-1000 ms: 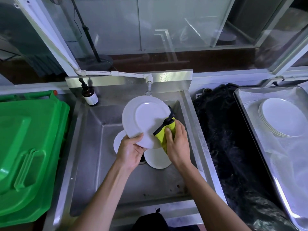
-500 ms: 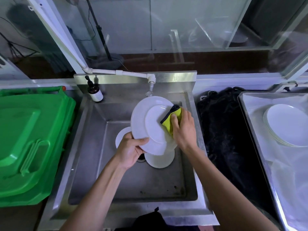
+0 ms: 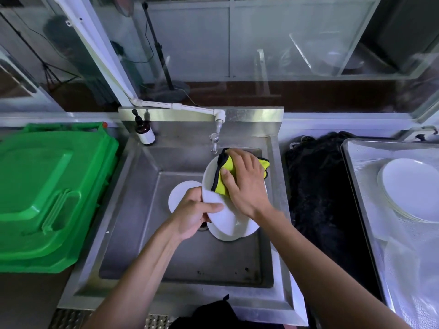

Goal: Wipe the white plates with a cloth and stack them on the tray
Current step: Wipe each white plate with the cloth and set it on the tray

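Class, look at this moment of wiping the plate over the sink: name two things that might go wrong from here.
1. The left hand grips the held plate only at its lower rim while the right hand presses the cloth on it; it might slip onto the plates in the sink.
2. The tray lies off to the right, so carrying the plate there risks a knock.

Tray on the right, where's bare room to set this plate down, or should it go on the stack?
The tray shows lined room nearer you, below the plate stack, and a strip along its left rim. The sink is crowded around its drain.
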